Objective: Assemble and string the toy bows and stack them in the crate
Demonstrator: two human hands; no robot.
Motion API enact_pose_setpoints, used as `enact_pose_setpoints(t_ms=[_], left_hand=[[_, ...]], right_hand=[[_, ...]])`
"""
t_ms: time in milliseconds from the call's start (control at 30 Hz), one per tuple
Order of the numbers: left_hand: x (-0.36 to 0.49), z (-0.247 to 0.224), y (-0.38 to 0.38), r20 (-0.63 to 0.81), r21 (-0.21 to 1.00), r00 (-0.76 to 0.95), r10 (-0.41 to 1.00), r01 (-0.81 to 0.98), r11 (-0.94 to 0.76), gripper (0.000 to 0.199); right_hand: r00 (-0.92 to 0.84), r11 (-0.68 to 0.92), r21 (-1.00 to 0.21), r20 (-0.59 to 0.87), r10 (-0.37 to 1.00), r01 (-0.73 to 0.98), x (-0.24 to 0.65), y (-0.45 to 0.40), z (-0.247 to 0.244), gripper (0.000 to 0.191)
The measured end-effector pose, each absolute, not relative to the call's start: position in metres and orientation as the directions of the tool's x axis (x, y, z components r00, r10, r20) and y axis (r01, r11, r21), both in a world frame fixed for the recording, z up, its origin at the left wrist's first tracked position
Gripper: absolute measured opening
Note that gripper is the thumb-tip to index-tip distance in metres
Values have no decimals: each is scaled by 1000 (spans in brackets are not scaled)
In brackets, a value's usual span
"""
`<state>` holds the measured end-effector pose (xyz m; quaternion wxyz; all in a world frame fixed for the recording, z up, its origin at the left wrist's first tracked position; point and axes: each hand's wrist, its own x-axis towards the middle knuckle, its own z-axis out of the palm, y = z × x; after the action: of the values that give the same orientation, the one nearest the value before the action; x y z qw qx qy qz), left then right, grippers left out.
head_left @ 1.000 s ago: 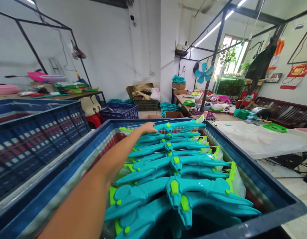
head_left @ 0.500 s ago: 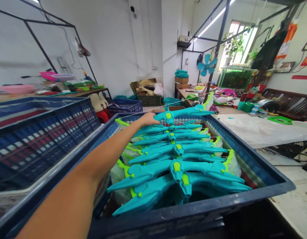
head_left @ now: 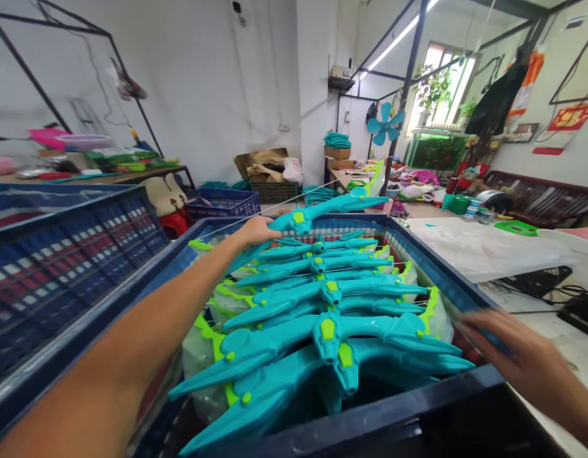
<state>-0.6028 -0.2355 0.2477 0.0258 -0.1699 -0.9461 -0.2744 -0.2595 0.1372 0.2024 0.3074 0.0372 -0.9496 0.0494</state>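
My left hand (head_left: pixel 256 230) reaches over the crate to its far end, fingers wrapped round one limb of a teal toy bow (head_left: pixel 332 205). That bow is tilted, its right side higher, and a thin white string runs along it. Below it, several more teal toy bows (head_left: pixel 329 327) with lime-green parts lie in a row inside a blue plastic crate (head_left: pixel 470 289). Clear plastic bags (head_left: pixel 203 375) show between their ends. Close to the crate's right rim is my right hand (head_left: pixel 517 350), smeared by motion, so its fingers are unclear.
On the left stands another blue crate (head_left: pixel 74 261). A white-covered table (head_left: pixel 484 245) lies to the right, with a green tray (head_left: pixel 516 229) on it. Farther back are a blue crate (head_left: pixel 222 205), a cardboard box (head_left: pixel 243 166) and a teal fan (head_left: pixel 386 124).
My right hand has come into view at the right. The held bow has risen a little at its right end and shifted left in view with my left hand; the camera view has also shifted.
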Motion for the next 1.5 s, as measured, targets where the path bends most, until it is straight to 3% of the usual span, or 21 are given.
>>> enact_pose_setpoints(t_ms=[133, 200, 367, 500, 667, 1100, 1500], left_hand=[[-606, 239, -231, 125, 603, -955, 268, 288, 744, 34], [-607, 237, -228, 117, 622, -960, 253, 269, 735, 37], [-610, 242, -220, 147, 582, -954, 260, 296, 757, 35], [-617, 250, -212, 160, 523, -933, 324, 358, 773, 34], [-637, 247, -196, 73, 373, -910, 409, 405, 835, 34], [-703, 179, -193, -175, 180, -907, 383, 353, 918, 33], [-723, 155, -196, -201, 232, -878, 435, 389, 892, 21]], right_hand=[[-949, 983, 10, 260, -180, -184, -410, 113, 212, 30], [-986, 987, 59, 62, -156, -152, -472, 95, 205, 38], [-989, 989, 79, -83, -119, -125, -530, 70, 173, 42], [-984, 982, 102, -95, -150, -159, -521, 73, 171, 47], [-970, 967, 99, -82, -228, -235, -499, 80, 180, 53], [-967, 966, 67, -75, -243, -248, -492, 83, 170, 54], [-967, 968, 52, -81, -241, -245, -491, 78, 170, 52]])
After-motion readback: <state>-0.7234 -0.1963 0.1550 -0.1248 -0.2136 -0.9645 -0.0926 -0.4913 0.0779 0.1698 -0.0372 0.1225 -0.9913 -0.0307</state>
